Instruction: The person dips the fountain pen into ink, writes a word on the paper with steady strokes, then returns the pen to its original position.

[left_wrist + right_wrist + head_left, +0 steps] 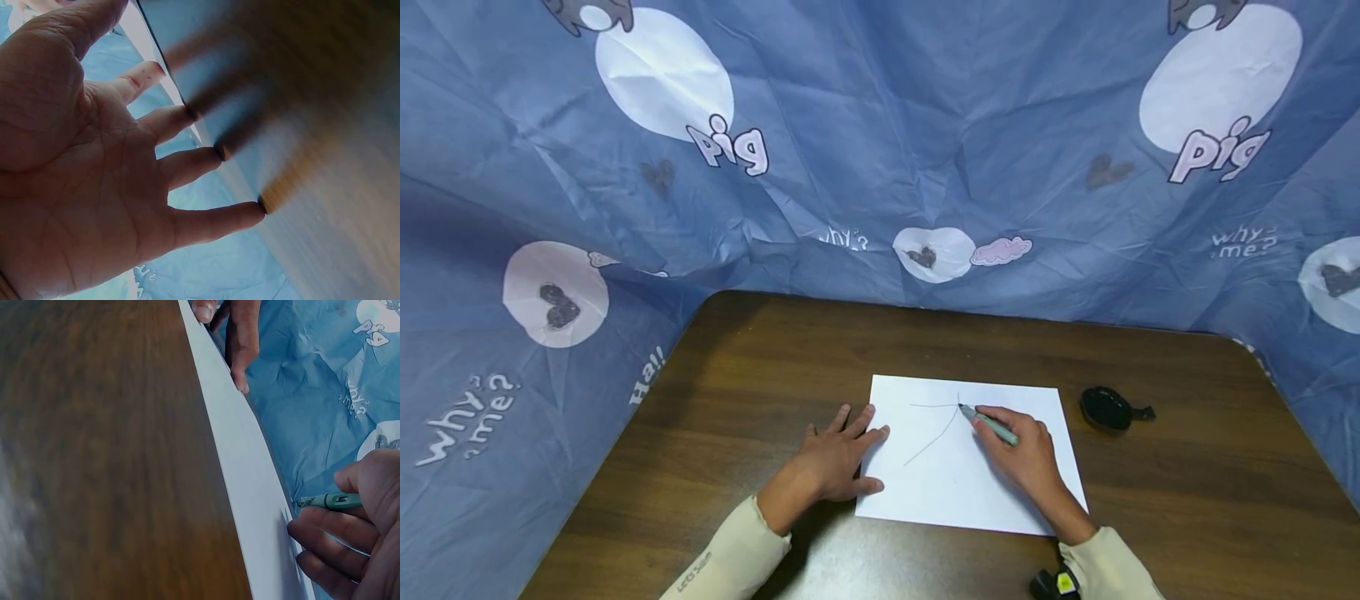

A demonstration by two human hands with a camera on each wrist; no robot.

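Note:
A white sheet of paper (955, 500) lies on the table, with a few thin dark lines drawn on its upper half. My right hand (1028, 454) pinches a green pen (1000, 429), its tip down where the lines meet. In the right wrist view the pen (340, 500) shows between thumb and fingers. My left hand (835, 462) is at the sheet's left edge, fingers straight and spread, fingertips and thumb tip reaching over the paper. The left wrist view shows this hand's palm (94, 181) raised, with the fingertips down on the surface.
A black oval object (1105, 408) with a short handle lies right of the paper on the brown wooden table (790, 350). Behind the table hangs a blue printed cloth (865, 167). A black device with a yellow label (1063, 582) sits by the right sleeve.

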